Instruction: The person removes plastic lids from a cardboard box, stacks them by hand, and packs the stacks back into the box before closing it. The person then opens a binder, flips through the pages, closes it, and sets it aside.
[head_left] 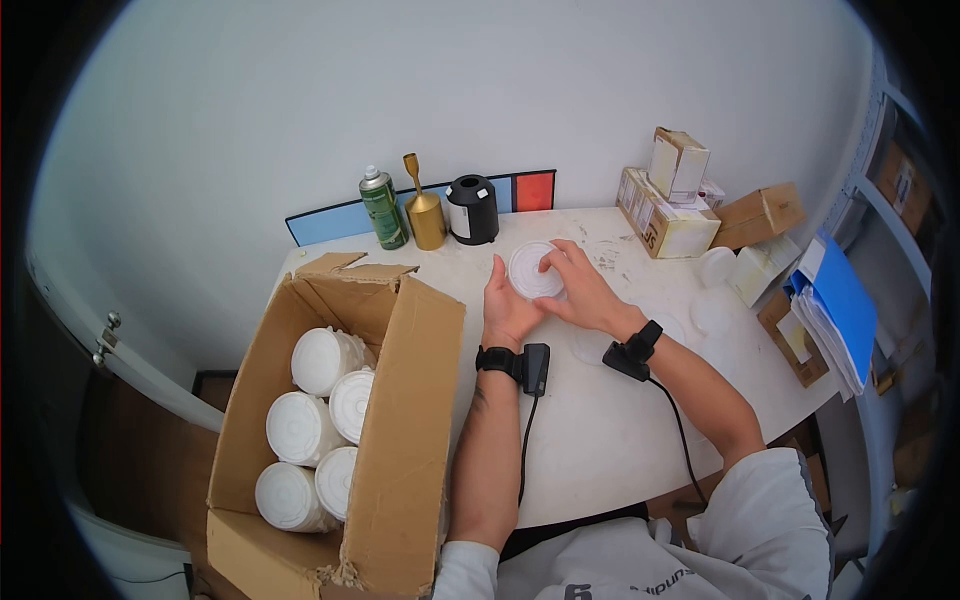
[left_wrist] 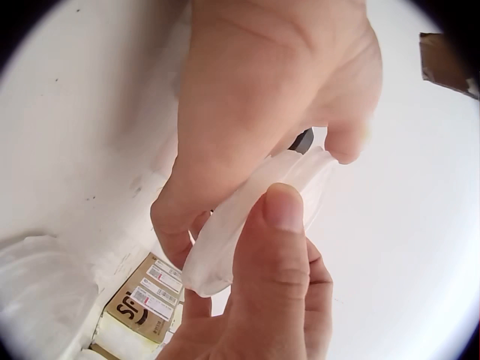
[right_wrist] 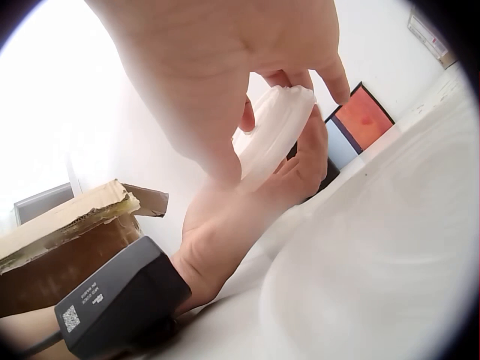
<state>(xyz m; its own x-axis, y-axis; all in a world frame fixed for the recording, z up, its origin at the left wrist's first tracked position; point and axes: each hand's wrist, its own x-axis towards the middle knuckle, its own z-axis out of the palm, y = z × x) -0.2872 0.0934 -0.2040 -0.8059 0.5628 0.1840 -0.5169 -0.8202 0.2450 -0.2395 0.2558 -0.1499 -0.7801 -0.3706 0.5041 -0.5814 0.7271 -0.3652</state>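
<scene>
Over the table, both hands hold a round, translucent white plastic lid (head_left: 531,272). My left hand (head_left: 512,312) grips it from below and the left; in the left wrist view its thumb (left_wrist: 279,247) lies along the face of the lid (left_wrist: 225,240). From the right, my right hand (head_left: 590,295) reaches over the lid, thumb at the near edge and fingers curled onto the top. Edge-on in the right wrist view, the lid (right_wrist: 276,131) shows a ridged rim and looks like more than one layer. The right hand (right_wrist: 225,60) covers part of it there.
An open cardboard box (head_left: 405,440) at the left holds several white lidded tubs (head_left: 298,428). Along the wall stand a green spray can (head_left: 383,210), a gold candlestick (head_left: 426,215) and a black cylinder (head_left: 472,210). Small cartons (head_left: 668,215) and a blue folder (head_left: 835,310) sit at the right.
</scene>
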